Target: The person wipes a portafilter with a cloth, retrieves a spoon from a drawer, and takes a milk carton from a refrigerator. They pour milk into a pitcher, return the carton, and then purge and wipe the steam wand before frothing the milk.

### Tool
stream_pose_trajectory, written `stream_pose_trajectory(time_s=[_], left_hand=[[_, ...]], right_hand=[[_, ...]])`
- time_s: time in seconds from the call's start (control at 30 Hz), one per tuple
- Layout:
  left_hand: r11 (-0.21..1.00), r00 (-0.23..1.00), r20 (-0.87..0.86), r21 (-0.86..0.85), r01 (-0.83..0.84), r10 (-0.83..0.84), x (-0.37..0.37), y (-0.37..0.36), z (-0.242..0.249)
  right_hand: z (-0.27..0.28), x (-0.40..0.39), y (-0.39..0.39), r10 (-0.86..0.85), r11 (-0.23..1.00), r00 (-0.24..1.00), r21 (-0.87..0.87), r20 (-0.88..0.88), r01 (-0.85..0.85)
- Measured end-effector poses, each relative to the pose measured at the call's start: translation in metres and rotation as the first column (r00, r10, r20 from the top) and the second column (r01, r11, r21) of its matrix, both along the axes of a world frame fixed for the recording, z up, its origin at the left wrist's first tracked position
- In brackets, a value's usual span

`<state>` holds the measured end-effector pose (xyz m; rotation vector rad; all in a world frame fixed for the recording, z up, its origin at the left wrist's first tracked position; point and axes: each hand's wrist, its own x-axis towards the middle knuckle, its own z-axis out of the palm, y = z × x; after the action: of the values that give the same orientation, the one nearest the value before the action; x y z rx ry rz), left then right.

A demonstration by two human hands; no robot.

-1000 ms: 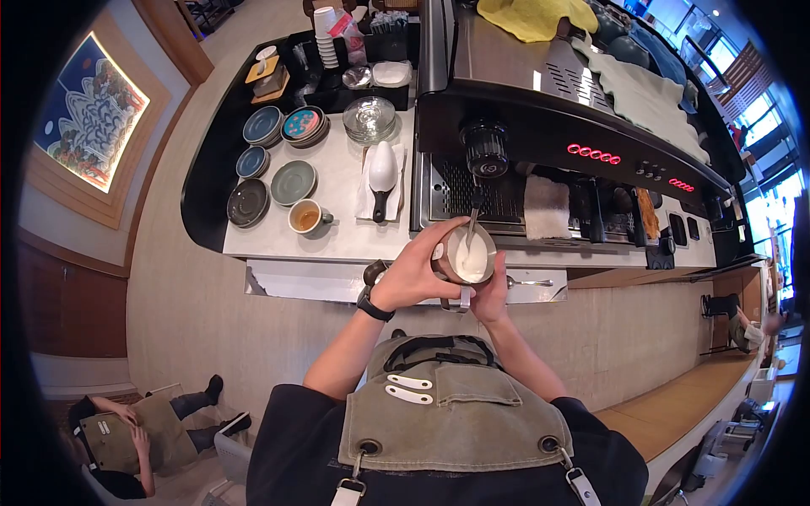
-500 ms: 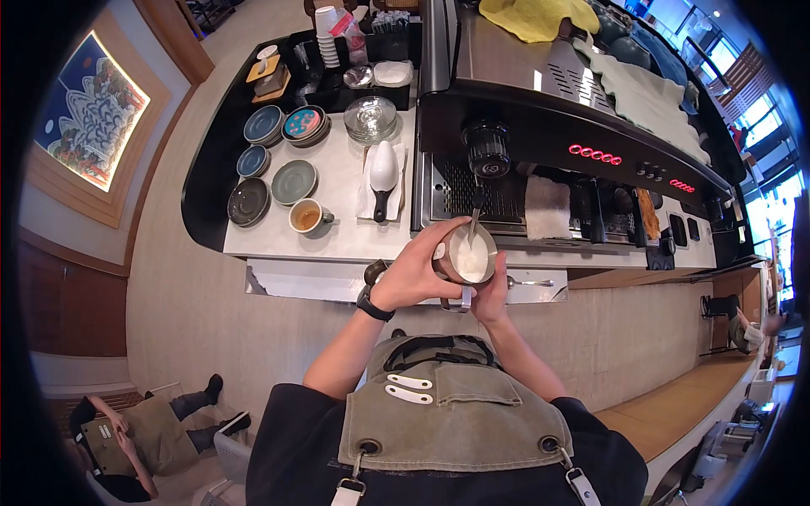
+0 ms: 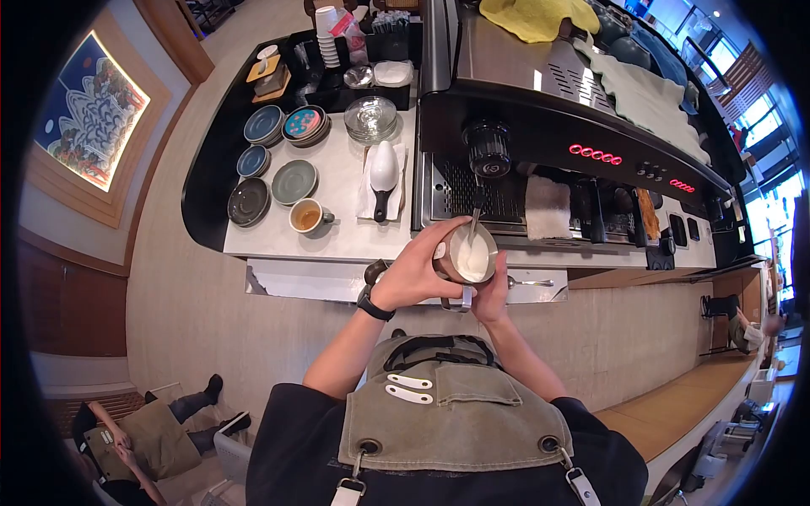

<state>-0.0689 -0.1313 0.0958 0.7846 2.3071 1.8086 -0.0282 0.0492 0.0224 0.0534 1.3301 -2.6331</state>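
A metal milk pitcher (image 3: pixel 450 265) with white, frothy milk (image 3: pixel 474 255) inside is held between my two hands at the front of the espresso machine. My left hand (image 3: pixel 413 268) wraps round its left side, with the thumb by the handle (image 3: pixel 464 299). Against the right side and underside of the pitcher rests my right hand (image 3: pixel 492 295), its fingers partly hidden. The steam wand (image 3: pixel 477 215) reaches down from the machine, its tip in the milk. To the left, a cup (image 3: pixel 306 217) holding brown coffee stands on the white counter.
The espresso machine (image 3: pixel 548 126) fills the back right, with a folded cloth (image 3: pixel 548 207) on its tray. Small plates (image 3: pixel 294 182), glass saucers (image 3: pixel 370 118) and a white scoop (image 3: pixel 383 169) with a black handle occupy the counter. A seated person (image 3: pixel 139 438) is at lower left.
My hands and the pitcher stay almost in place, while the milk surface looks slightly different. The seated person at lower left has shifted a little.
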Motion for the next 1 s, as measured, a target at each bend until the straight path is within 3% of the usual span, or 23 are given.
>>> stream_pose_trajectory(time_s=[1.0], left_hand=[[1.0, 1.0, 0.014, -0.002, 0.01, -0.01, -0.0004, -0.0003, 0.0015]], right_hand=[[0.003, 0.0006, 0.0001, 0.0, 1.0, 1.0, -0.014, -0.006, 0.0]])
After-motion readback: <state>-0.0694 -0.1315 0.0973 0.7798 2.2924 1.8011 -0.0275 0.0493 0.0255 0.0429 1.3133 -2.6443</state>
